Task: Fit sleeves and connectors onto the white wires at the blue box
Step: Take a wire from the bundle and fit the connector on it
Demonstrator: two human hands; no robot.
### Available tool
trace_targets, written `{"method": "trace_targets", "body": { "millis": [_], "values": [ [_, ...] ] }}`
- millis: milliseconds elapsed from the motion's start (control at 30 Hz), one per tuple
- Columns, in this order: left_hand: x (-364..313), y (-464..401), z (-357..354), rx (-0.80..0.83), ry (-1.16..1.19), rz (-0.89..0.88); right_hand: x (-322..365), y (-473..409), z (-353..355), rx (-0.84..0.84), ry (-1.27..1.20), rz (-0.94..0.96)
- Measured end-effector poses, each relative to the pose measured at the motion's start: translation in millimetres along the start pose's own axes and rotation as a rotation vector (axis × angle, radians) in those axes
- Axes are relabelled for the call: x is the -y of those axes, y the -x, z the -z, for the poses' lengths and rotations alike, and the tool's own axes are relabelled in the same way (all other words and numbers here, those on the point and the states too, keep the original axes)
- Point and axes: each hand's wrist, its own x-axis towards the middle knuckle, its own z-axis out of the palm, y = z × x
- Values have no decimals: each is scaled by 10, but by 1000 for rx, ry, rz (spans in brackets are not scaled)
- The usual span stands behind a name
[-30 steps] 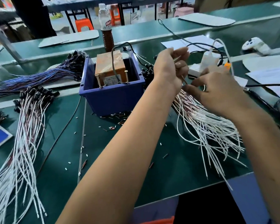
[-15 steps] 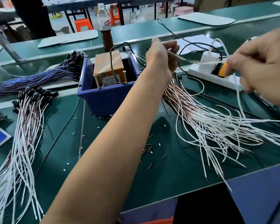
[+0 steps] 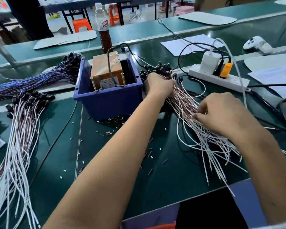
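Note:
A blue box with a taped orange-brown block inside stands mid-table. Right of it lies a fanned bundle of white wires ending in black connectors. My left hand is down on the connector end of this bundle, fingers curled over the wires. My right hand sits on the middle of the bundle, its curled fingertips pinching among the strands; which wire it holds is hidden. Small brown and white sleeves lie scattered on the green mat in front of the box.
A second white wire bundle lies at the left, a blue-purple bundle behind it. A white power strip with plugs and cables sits back right, papers beyond. A bottle stands behind the box. The table edge runs close in front.
Both hands have come down from the air onto the right bundle. The left dropped from beside the box's top; the right swung back in from the far right.

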Motion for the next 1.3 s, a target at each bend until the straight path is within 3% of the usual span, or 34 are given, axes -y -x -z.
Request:
{"method": "trace_targets", "body": {
  "millis": [133,333,600,700,833,933,1167,1233,1300],
  "values": [
    [197,-50,-57,-120,-257,-167,24,-25,-45,67,-27,-9],
    [346,-100,-99,-161,-208,-243,156,-123,-129,-195,-204,20],
    [324,80,23,-153,-295,-298,316,-368,-288,-122,-160,51],
    [281,261,145,-75,-292,-289,390,-338,-227,-175,-232,84],
    [302,497,498,252,-258,-178,602,-216,-137,-226,-279,185],
    [354,602,970,302,-322,-98,914,-76,-185,-166,-310,262],
    [601,796,2054,64,-630,-3,1875,245,-561,12,-456,433],
    [696,827,2339,-115,-684,6,2120,306,-666,73,-475,482],
    [796,834,2613,-419,-790,-24,2339,357,-738,114,-460,530]
  ]
}}
